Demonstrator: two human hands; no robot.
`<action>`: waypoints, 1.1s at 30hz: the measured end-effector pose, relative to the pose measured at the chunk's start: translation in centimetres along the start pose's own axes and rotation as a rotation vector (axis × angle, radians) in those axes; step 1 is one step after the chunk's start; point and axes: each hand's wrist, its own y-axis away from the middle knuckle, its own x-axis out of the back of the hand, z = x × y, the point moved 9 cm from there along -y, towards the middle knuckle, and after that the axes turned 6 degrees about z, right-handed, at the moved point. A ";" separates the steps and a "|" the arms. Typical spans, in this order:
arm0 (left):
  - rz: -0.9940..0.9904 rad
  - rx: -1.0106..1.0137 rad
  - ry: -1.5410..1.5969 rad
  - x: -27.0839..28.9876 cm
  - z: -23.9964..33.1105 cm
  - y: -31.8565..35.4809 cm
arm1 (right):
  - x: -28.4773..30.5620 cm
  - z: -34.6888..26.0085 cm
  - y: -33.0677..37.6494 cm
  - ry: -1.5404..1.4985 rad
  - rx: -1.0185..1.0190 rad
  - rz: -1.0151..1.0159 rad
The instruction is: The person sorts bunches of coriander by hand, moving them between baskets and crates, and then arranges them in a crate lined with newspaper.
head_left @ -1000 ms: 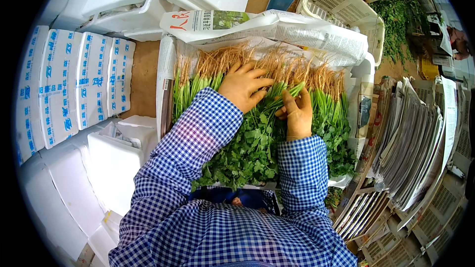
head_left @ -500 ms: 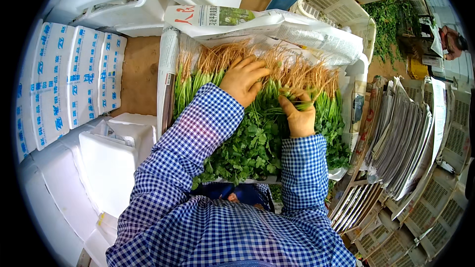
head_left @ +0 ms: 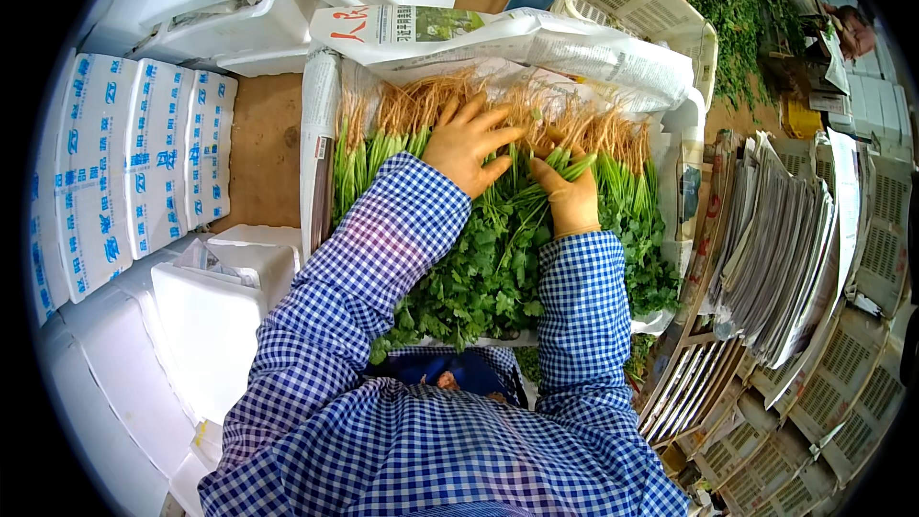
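You've got newspaper [head_left: 613,62] flopped over the far edge of the box [head_left: 695,120], herbs [head_left: 469,273] lying inside, left hand [head_left: 469,146] spread loosely on them, right hand [head_left: 567,182] pinching some stems [head_left: 580,167], brown floor [head_left: 268,148] off left, stacked papers [head_left: 775,258] right.

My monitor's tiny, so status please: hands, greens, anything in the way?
Left grip open, spread over stems and roots. Right grip closed on a small bunch. Greens: leaves near, roots far. Newspaper beyond the roots, touching neither grip.
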 end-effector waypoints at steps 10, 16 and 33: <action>-0.033 -0.132 -0.146 0.3 2.0 -0.4 | 1.6 -0.2 2.7 -0.052 0.139 0.121; -0.330 -0.258 -0.194 -2.6 4.3 -0.6 | 2.4 0.1 3.7 -0.003 0.228 0.195; -0.571 -0.227 -0.284 -5.0 2.9 -0.6 | 4.1 -10.6 19.7 0.284 0.482 -0.020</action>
